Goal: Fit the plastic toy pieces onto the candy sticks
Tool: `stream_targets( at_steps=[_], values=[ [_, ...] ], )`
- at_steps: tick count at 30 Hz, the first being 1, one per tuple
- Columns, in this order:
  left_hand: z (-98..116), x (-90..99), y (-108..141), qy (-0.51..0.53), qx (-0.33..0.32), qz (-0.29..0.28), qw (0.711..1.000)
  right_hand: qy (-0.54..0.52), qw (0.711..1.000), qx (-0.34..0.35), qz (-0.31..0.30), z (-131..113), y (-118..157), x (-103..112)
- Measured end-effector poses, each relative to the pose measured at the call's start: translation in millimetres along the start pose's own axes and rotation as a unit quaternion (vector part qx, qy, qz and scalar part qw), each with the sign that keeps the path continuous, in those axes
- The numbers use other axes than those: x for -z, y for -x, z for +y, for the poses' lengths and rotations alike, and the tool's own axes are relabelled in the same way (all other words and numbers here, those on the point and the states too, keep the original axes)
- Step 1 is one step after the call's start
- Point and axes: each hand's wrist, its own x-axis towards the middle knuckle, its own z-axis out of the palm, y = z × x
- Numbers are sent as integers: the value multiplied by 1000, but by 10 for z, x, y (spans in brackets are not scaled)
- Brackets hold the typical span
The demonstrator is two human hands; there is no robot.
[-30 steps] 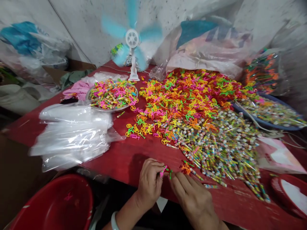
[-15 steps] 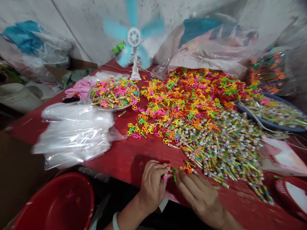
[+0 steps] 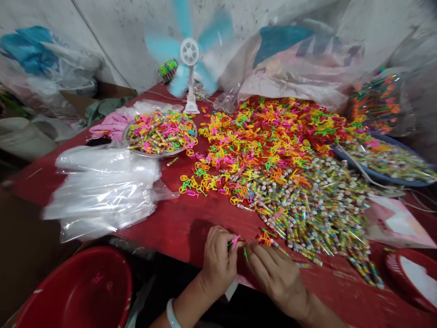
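Close together at the table's front edge, both my hands are closed on small plastic pieces. My left hand (image 3: 218, 257) pinches a pink toy piece (image 3: 235, 241) with green beside it between thumb and forefinger. Opposite it, my right hand (image 3: 278, 275) grips a thin green plastic piece (image 3: 246, 253) at its fingertips; the palm is hidden. Just behind the right fingers lie orange toy pieces (image 3: 265, 237). Beyond is a heap of bright plastic toy pieces (image 3: 262, 132), some with wheel-like rings. Many slim, printed clear tubes (image 3: 317, 205) spread in front of it.
Clear plastic bags (image 3: 105, 191) lie flat on the left of the red table (image 3: 177, 223). Behind them stands a filled metal bowl (image 3: 160, 154). A fan (image 3: 190, 52) spins at the back. A red basin (image 3: 78, 291) sits lower left, a blue basin (image 3: 409, 182) right.
The pink piece in my left hand has turned and shifted slightly up. My right hand has moved a little left with its green piece. The whole view has shifted slightly.
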Motion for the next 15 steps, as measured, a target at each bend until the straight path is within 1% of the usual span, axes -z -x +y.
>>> stream_targets(
  at_steps=[3, 6, 7, 9, 11, 13, 15],
  values=[
    [9, -18, -13, -36, 23, -24, 999, 2, 1000, 15, -22, 12, -1, -23],
    [22, -59, -34, -96, 45, -54, 993, 22, 998, 31, -41, 46, 5, -57],
    [21, -75, -44, -117, 61, -66, 989, 29, 998, 36, -47, 54, 8, -75],
    [4, -103, -70, -143, 112, -103, 978, 41, 996, 43, -60, 57, 18, -120],
    [-25, -111, -121, -141, 181, -162, 960, 56, 994, 49, -81, 55, 32, -171],
    [-50, -92, -212, -134, 252, -230, 930, 72, 990, 73, -102, 69, 41, -214],
    [-61, -53, -341, -126, 301, -292, 899, 74, 985, 101, -121, 112, 34, -238]
  ],
)
